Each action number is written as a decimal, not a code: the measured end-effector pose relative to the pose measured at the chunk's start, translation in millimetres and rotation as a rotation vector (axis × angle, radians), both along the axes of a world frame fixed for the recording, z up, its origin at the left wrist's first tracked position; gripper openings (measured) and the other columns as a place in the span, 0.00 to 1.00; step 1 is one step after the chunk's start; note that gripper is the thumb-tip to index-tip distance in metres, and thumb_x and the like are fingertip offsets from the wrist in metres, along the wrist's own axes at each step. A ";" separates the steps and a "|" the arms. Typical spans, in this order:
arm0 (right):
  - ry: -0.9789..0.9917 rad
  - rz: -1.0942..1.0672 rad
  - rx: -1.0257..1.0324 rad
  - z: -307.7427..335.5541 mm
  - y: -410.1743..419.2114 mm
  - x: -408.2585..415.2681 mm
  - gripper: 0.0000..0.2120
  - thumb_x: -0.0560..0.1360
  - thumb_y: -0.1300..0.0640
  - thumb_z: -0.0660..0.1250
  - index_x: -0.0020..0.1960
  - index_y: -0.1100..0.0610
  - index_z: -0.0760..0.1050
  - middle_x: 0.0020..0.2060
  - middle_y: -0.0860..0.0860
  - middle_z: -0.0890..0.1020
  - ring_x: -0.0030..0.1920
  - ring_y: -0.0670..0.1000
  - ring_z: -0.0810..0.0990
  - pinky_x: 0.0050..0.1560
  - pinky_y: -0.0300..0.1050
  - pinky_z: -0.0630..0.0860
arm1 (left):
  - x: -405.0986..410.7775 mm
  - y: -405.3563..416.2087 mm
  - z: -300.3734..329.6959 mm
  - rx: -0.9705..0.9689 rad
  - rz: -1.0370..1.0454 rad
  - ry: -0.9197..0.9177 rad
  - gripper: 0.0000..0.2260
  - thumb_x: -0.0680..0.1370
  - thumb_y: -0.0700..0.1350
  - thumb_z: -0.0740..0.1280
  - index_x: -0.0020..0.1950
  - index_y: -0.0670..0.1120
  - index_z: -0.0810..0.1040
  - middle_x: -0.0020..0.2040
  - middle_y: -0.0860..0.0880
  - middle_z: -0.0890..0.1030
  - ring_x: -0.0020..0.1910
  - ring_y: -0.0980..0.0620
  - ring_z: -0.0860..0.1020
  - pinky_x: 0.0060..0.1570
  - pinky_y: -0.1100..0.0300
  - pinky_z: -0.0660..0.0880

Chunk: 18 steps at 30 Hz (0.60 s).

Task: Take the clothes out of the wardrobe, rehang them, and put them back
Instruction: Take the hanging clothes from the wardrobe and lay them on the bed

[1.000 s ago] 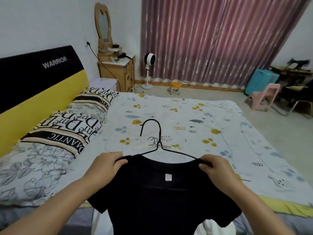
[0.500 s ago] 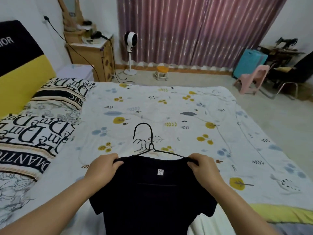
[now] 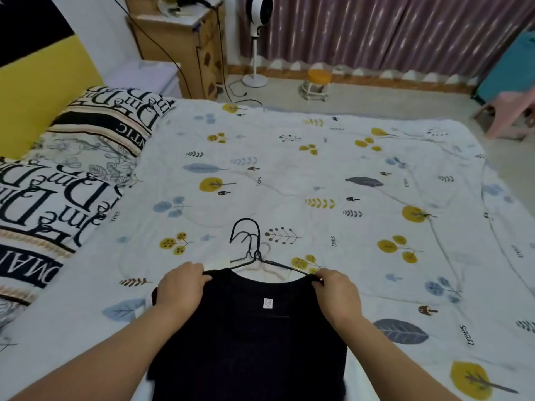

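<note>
Lowered closer to the bed since a moment ago, the black T-shirt (image 3: pixel 249 337) on its black wire hanger (image 3: pixel 252 253) hangs just over the leaf-print bedsheet (image 3: pixel 289 175), left hand (image 3: pixel 181 287) and right hand (image 3: pixel 337 293) each pinching a shoulder, seemingly to settle it square on the hanger, pillows (image 3: pixel 66 157) lying well off to the left.
</note>
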State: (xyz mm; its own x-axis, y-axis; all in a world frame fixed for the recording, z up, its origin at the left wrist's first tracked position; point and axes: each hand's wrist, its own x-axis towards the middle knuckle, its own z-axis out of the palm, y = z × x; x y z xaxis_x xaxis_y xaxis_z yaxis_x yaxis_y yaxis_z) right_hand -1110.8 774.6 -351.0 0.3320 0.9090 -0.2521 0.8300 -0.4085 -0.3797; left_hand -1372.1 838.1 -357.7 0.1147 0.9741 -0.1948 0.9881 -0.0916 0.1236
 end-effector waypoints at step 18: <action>-0.090 0.436 -0.454 -91.5 -22.7 -28.1 0.22 0.78 0.57 0.57 0.71 0.57 0.60 0.66 0.55 0.67 0.67 0.56 0.65 0.66 0.50 0.65 | 16.4 -59.6 -90.3 -0.438 -0.126 0.039 0.23 0.81 0.51 0.55 0.76 0.47 0.56 0.76 0.47 0.57 0.74 0.49 0.57 0.73 0.55 0.57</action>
